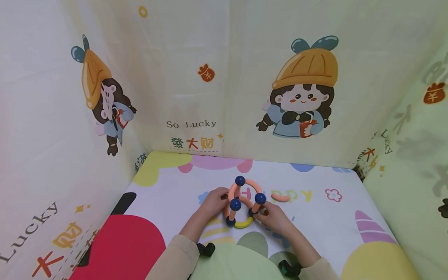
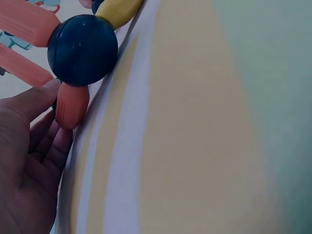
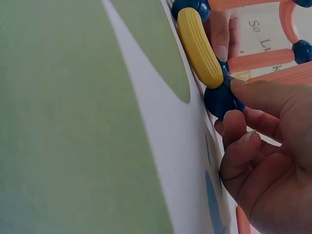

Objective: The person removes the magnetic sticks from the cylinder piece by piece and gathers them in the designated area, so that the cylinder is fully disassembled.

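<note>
A ball-and-rod building toy frame (image 1: pixel 232 215) stands on the patterned mat, made of coral rods and dark blue balls. Its upper ring is raised on upright rods over a lower ring, where a yellow curved rod (image 1: pixel 244 224) forms the near side. My left hand (image 1: pixel 215 204) grips the lower left part, thumb and fingers about a coral curved rod (image 2: pixel 73 107) below a blue ball (image 2: pixel 83 50); its fingertips are partly hidden. At the lower right, my right hand (image 1: pixel 276 217) pinches a blue ball (image 3: pixel 219 102) at the end of the yellow rod.
A loose coral curved rod (image 1: pixel 280 198) lies on the mat (image 1: pixel 315 225) beyond my right hand. Printed cloth walls (image 1: pixel 245 97) enclose the mat at the back and both sides. A black strip (image 1: pixel 124 203) shows along the left edge.
</note>
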`<state>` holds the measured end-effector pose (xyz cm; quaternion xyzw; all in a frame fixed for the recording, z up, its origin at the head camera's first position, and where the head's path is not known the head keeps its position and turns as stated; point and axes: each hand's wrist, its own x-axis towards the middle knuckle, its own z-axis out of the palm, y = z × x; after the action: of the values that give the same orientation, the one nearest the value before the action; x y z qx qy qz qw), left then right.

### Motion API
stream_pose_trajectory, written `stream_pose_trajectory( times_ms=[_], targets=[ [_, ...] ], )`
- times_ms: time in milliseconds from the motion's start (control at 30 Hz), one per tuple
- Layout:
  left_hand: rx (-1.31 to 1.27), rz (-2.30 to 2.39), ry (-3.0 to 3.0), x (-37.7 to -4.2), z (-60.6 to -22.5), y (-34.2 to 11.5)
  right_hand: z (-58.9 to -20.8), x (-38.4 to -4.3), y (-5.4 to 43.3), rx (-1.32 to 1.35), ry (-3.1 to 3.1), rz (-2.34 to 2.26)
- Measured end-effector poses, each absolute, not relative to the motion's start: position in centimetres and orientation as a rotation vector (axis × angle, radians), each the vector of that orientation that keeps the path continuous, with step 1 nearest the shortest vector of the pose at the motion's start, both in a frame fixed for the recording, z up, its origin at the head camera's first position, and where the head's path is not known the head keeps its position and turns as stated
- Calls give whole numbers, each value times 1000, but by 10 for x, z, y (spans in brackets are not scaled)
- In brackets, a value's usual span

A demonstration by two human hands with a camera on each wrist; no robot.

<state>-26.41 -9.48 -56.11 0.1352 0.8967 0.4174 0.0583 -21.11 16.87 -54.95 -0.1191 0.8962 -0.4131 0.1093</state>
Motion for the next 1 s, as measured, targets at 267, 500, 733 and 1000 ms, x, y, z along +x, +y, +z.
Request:
stream_pose_trajectory(
  times_ms=[267, 500, 733, 1000],
  targets=[
    [351, 1292, 2682, -263, -557, -96, -546, -209, 164, -350, 2584, -1243],
    [355, 1284, 2760, -258, -548, -98, -534, -208, 174, -379, 2591, -1198],
    [313, 1531, 2700, -240, -518, -106, -503, -205, 187, -245, 2476, -1515],
    [357, 1614, 2404, -216, -491, -105, -482, -206, 184, -234, 2298, -1664]
  ],
)
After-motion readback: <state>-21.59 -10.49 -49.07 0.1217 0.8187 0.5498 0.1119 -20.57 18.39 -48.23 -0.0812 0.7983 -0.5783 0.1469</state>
